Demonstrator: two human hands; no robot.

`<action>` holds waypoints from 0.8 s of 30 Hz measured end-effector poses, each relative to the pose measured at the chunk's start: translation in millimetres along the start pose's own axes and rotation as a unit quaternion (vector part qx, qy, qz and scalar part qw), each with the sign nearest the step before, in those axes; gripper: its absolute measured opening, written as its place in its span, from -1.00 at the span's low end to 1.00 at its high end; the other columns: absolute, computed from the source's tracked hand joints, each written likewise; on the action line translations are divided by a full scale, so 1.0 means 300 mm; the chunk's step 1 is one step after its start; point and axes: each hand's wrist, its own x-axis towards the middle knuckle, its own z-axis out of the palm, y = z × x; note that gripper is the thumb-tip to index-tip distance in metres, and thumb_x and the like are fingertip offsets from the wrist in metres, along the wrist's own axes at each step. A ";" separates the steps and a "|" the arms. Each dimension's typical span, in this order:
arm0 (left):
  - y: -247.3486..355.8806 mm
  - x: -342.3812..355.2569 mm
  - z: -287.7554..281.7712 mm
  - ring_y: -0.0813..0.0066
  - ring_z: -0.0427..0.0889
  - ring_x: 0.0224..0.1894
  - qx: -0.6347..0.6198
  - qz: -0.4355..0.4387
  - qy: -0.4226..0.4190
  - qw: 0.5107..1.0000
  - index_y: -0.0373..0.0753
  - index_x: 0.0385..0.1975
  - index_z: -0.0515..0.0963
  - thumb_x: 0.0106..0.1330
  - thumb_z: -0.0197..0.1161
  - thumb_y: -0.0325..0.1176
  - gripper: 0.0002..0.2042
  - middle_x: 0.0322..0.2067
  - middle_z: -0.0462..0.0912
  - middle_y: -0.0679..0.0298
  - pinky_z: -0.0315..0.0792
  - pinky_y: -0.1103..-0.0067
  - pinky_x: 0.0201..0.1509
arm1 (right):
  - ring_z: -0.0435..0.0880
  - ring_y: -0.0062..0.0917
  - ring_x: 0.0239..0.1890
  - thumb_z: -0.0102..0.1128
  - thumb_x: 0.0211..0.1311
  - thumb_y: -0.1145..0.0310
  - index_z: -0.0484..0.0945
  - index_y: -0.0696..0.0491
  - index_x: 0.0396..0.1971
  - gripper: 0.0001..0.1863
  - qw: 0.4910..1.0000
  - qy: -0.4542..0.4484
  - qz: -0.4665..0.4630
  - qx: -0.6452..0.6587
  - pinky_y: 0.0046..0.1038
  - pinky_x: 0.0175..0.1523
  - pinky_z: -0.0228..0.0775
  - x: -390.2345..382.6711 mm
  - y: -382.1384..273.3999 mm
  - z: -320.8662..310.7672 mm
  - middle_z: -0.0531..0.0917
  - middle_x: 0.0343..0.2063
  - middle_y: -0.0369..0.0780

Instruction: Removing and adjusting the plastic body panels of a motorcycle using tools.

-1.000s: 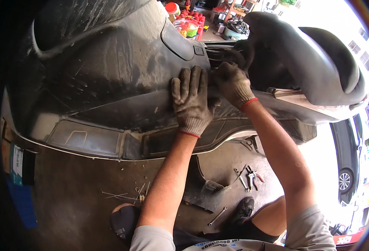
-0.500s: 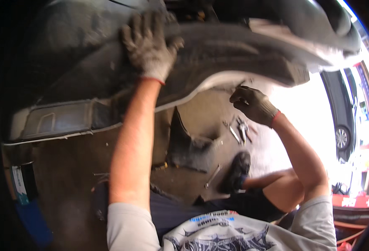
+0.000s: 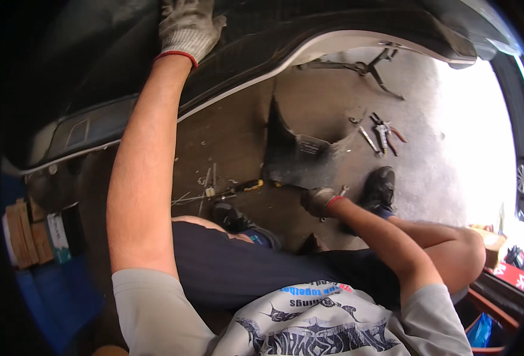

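Observation:
My left hand (image 3: 188,29), in a grey glove with a red cuff, lies against a large dark car panel (image 3: 244,53). Its thumb stands apart, and the top edge of the picture cuts off the fingertips. Down by my legs, my gloved right hand (image 3: 318,202) is curled closed, and whatever its fingers hold is hidden. A wrench (image 3: 344,190) shows partly from behind the right wrist, apparently on the floor. Just beyond that hand lies a bent black plastic piece (image 3: 300,160).
Pliers (image 3: 385,132) and another wrench (image 3: 366,135) lie on the concrete floor at right. A yellow-and-black screwdriver (image 3: 247,186) and thin rods (image 3: 198,196) are left of centre. A metal stand (image 3: 366,68) is under the panel. Boxes (image 3: 30,234) stand left; a dark car (image 3: 520,130) is far right.
My right hand has dropped from below the panel's edge to beside my legs, over the wrench. My left hand stays against the panel, higher in the picture as the view tilted down.

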 end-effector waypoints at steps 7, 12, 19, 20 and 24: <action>-0.232 -0.205 -0.027 0.13 0.16 0.52 -0.046 0.110 -0.042 0.992 -0.08 0.40 0.35 0.28 0.29 -0.04 -0.33 0.44 0.31 0.18 0.05 0.23 0.56 | 0.64 -0.19 0.17 0.15 0.23 0.34 0.52 -0.09 0.19 -0.52 0.971 0.137 0.168 0.102 -0.19 0.10 0.57 0.306 -0.197 0.000 0.56 0.22 -0.15; -0.373 -0.492 -0.075 0.06 0.43 0.35 -0.167 -0.045 -0.136 0.975 -0.16 0.21 0.56 0.30 0.27 -0.19 -0.53 0.29 0.50 0.08 0.32 0.31 0.42 | 0.62 -0.19 0.19 0.11 0.26 0.39 0.45 -0.07 0.28 -0.46 0.976 0.162 0.128 0.070 -0.24 0.16 0.56 0.313 -0.229 -0.077 0.43 0.32 -0.07; -0.421 -0.581 -0.068 0.08 0.52 0.26 -0.191 -0.021 -0.181 0.964 -0.17 0.11 0.63 0.39 0.16 -0.13 -0.61 0.18 0.60 0.09 0.35 0.29 0.36 | 0.61 -0.14 0.19 0.05 0.27 0.42 0.43 0.00 0.26 -0.49 0.966 0.208 0.151 0.012 -0.19 0.16 0.57 0.316 -0.096 -0.012 0.44 0.30 -0.02; -0.421 -0.572 -0.080 0.07 0.53 0.24 -0.203 -0.025 -0.213 0.955 -0.17 0.10 0.63 0.40 0.15 -0.12 -0.61 0.17 0.61 0.09 0.35 0.29 0.36 | 0.60 -0.14 0.20 0.08 0.25 0.41 0.42 -0.01 0.26 -0.48 0.959 0.187 0.209 0.036 -0.19 0.18 0.55 0.314 -0.095 -0.043 0.45 0.28 -0.03; -0.441 -0.556 -0.067 0.06 0.55 0.22 -0.238 -0.017 -0.235 0.942 -0.18 0.06 0.64 0.40 0.13 -0.15 -0.64 0.13 0.64 0.10 0.37 0.28 0.35 | 0.61 -0.13 0.18 0.16 0.23 0.37 0.49 -0.03 0.20 -0.51 0.939 0.224 0.262 0.022 -0.20 0.19 0.53 0.332 -0.096 -0.113 0.51 0.19 -0.09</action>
